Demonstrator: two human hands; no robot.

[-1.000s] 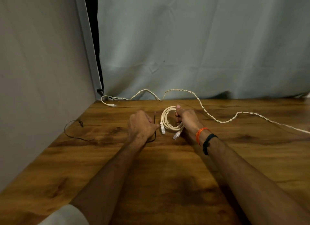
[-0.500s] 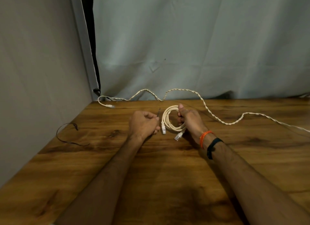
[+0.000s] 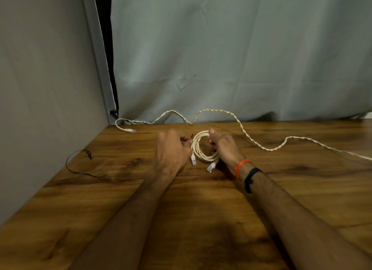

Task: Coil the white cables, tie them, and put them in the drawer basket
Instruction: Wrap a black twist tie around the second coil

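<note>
right hand [image 3: 225, 149] grips coiled white cable [image 3: 201, 153], left hand [image 3: 173, 149] pinching thin dark tie [image 3: 192, 136] beside coil, wooden table [image 3: 201, 219].

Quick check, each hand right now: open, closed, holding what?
Left hand: closed, pinching a thin dark tie against the coiled white cable.
Right hand: gripping the coil.

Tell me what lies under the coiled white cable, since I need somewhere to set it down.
Under the coiled white cable only the brown wooden tabletop shows, through the ring. The right hand and left hand gripping it hide what lies beneath its sides.
</note>
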